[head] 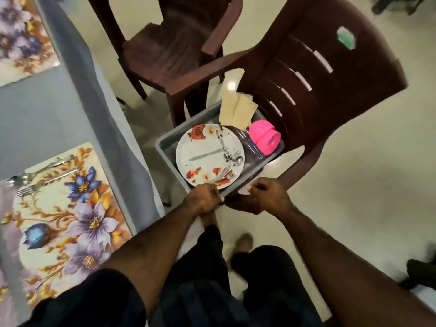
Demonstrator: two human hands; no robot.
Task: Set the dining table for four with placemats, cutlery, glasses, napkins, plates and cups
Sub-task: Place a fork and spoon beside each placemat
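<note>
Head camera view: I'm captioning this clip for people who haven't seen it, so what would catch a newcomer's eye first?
Probably the grey tub on the brown chair, holding a floral plate strewn with cutlery, pink cups and cream napkins. The left hand and right hand meet at its near edge. At left, a flowered placemat lies on the table.

Single head-worn wide-angle view, looking steeply down and forward from the person's standing height. Both forearms enter from the bottom edge, with the left hand (204, 198) and right hand (269, 196) near frame centre, close to the lens. The grey bin (165, 147) on the brown chair (330, 74) sits just past them at mid-frame. The worktop (47, 109) runs down the left edge and the floor (354, 185) fills the right. Edges bend from lens distortion. No second view.
</note>
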